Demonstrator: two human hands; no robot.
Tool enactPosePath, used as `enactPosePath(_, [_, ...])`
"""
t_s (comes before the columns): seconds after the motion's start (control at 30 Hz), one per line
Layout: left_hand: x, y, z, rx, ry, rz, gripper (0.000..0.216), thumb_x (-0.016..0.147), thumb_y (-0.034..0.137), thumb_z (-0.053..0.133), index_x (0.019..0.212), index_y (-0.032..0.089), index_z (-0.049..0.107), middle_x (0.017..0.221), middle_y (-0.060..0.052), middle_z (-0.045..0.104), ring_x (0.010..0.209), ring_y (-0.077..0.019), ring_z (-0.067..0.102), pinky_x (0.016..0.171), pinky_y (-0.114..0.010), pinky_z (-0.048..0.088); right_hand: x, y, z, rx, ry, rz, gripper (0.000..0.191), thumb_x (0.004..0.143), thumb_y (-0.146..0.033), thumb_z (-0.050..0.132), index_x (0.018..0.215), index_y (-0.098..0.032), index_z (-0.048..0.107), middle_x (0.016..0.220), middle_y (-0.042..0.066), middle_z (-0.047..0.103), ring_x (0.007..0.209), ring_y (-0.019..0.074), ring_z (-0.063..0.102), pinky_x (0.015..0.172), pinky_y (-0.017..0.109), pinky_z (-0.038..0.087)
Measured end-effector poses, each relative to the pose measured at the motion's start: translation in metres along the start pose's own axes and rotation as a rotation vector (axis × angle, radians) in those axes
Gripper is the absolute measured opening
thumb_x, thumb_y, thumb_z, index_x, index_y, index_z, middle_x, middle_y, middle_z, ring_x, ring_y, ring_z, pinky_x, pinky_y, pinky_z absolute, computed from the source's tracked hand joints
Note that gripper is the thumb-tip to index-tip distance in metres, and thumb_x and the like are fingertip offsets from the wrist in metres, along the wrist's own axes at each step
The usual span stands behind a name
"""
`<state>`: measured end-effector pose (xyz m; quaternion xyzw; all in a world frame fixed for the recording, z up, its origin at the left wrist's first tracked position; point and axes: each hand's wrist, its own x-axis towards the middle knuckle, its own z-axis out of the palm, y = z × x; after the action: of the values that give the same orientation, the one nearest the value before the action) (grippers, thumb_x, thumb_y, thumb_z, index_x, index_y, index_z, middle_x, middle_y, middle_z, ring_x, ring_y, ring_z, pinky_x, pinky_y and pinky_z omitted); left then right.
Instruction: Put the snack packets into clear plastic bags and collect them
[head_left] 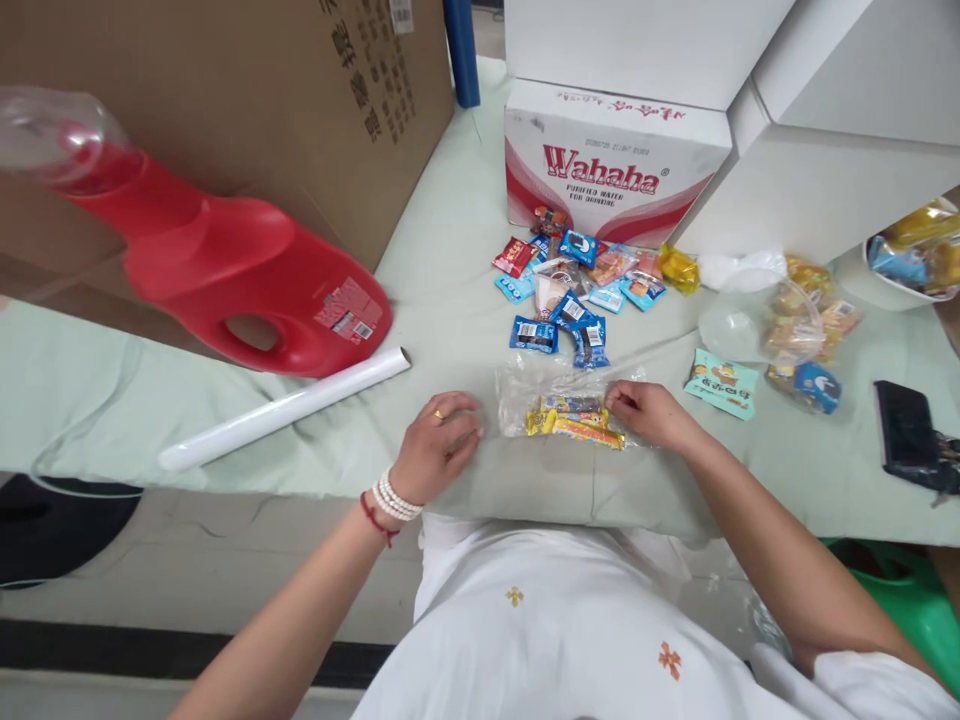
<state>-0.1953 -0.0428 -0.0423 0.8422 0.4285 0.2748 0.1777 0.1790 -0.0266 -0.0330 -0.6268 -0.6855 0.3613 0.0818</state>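
Observation:
A clear plastic bag (514,405) lies flat on the table in front of me, with several yellow and dark snack sticks (577,425) in it or on it. My right hand (649,412) has its fingers pinched together at the bag's right end. On the table left of the bag rests my left hand (442,440), its fingers loosely bent and apart, holding nothing. Beyond the bag sits a loose pile of small wrapped snacks (574,280), blue, red and light-coloured. A mint-green snack packet (721,383) lies to the right of my right hand.
A white tube (285,410) and a large red jug (255,270) are at left, before a brown carton (247,100). The Wahaha box (615,165) stands at the back. At right are a translucent bowl (731,315), a white tub of snacks (885,270) and a black phone (907,425).

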Motion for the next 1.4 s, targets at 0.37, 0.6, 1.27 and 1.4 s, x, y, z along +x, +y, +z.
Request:
enactPosePath(0.37, [0.020,0.001,0.028,0.092,-0.230,0.103,0.025,0.092,0.044,0.068,0.112,0.032,0.078,0.138,-0.010,0.067,0.120,-0.0340,0.053,0.098,-0.054,0.044,-0.003,-0.001,0.002,-0.015,0.033,0.017,0.024,0.090,-0.039,0.052,0.087,-0.021,0.068,0.073,0.000,0.068,0.065,0.0155,0.054,0.062,0.025,0.036])
enactPosePath(0.6, [0.021,-0.014,-0.004,-0.048,-0.090,-0.048,0.027,0.101,0.032,0.049,0.093,0.024,0.074,0.102,-0.009,0.073,0.099,-0.0237,0.062,0.093,-0.043,0.049,-0.004,0.001,0.005,-0.019,0.066,0.025,0.024,0.091,-0.038,0.053,0.089,-0.022,0.070,0.076,0.001,0.070,0.067,0.0162,0.056,0.062,0.026,0.036])
enactPosePath(1.27, [0.015,-0.007,0.006,0.141,-0.024,-0.106,0.027,0.098,0.023,0.046,0.100,0.023,0.073,0.094,-0.007,0.074,0.097,-0.0248,0.067,0.100,-0.045,0.046,-0.007,0.001,0.010,-0.015,0.119,0.066,0.024,0.093,-0.039,0.054,0.094,-0.023,0.071,0.082,0.001,0.073,0.069,0.0165,0.058,0.063,0.026,0.036])
enactPosePath(1.4, [0.005,-0.004,0.000,0.151,-0.012,-0.163,0.025,0.096,0.027,0.048,0.100,0.022,0.072,0.090,-0.007,0.071,0.091,-0.0248,0.065,0.090,-0.043,0.045,-0.007,0.000,0.010,-0.019,0.112,0.075,0.024,0.093,-0.039,0.054,0.094,-0.023,0.071,0.083,0.002,0.073,0.069,0.0167,0.058,0.063,0.027,0.035])
